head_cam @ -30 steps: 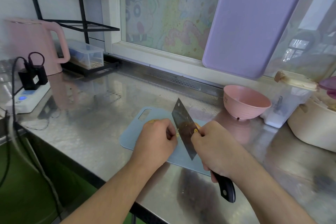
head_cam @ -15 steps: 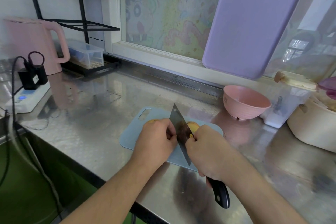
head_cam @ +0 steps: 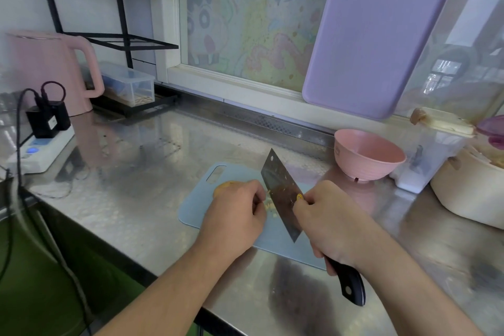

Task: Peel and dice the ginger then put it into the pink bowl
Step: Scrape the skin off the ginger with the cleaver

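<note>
The right hand (head_cam: pixel 331 222) clenched the cleaver (head_cam: pixel 283 195) handle; the left hand (head_cam: pixel 236 217), fingers curled, pinned the ginger (head_cam: pixel 223 188) at nine o'clock of the blade on the blue board (head_cam: pixel 275 237); ginger looked firm, knobbly, likely slippery once cut, best held low; the pink bowl (head_cam: pixel 368 157) sat at one o'clock on the counter (head_cam: pixel 141 169).

Ginger (head_cam: pixel 225 188) mostly hidden under the left hand (head_cam: pixel 234 215).

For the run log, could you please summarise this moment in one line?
stage: dicing | right hand: grips black-handled steel cleaver | left hand: holds yellow ginger | pink round bowl: empty
</note>
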`<action>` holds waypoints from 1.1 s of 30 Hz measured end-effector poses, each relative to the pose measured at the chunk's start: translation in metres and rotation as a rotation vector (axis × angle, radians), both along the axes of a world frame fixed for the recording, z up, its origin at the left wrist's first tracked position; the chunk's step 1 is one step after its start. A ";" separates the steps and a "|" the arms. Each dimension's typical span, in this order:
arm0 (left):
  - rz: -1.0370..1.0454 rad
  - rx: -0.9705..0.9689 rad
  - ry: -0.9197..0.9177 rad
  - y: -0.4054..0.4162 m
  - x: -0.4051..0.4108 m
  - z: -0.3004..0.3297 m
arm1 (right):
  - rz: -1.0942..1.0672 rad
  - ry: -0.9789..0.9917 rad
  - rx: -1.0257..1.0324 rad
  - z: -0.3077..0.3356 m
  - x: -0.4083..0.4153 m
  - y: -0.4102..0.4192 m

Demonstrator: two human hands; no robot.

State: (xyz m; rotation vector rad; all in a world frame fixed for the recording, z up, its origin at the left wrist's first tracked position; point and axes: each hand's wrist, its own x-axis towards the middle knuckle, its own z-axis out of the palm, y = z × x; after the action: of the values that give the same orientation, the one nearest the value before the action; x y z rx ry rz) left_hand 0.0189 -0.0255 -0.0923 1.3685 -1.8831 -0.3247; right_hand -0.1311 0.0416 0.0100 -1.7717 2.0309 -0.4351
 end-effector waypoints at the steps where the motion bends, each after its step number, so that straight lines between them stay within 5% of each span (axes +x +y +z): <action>1: -0.022 -0.015 -0.024 0.001 -0.001 0.000 | -0.006 -0.001 -0.001 -0.001 -0.001 0.000; 10: -0.023 -0.034 0.099 0.002 0.002 0.002 | -0.008 -0.083 -0.065 -0.001 -0.006 0.004; 17: -0.048 -0.070 -0.012 0.005 0.000 0.002 | 0.010 -0.095 -0.097 0.001 -0.010 0.005; 26: -0.008 -0.115 0.130 0.010 0.001 0.007 | 0.130 0.405 -0.338 0.000 -0.017 0.010; 33: 0.000 -0.234 0.347 0.022 0.006 0.023 | 0.215 0.543 -0.459 0.001 -0.016 0.015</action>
State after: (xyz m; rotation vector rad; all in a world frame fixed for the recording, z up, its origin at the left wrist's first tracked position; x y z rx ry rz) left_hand 0.0244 -0.0034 -0.0689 1.0782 -1.5788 -0.3090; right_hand -0.1472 0.0569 0.0111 -2.5906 2.1637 -0.4063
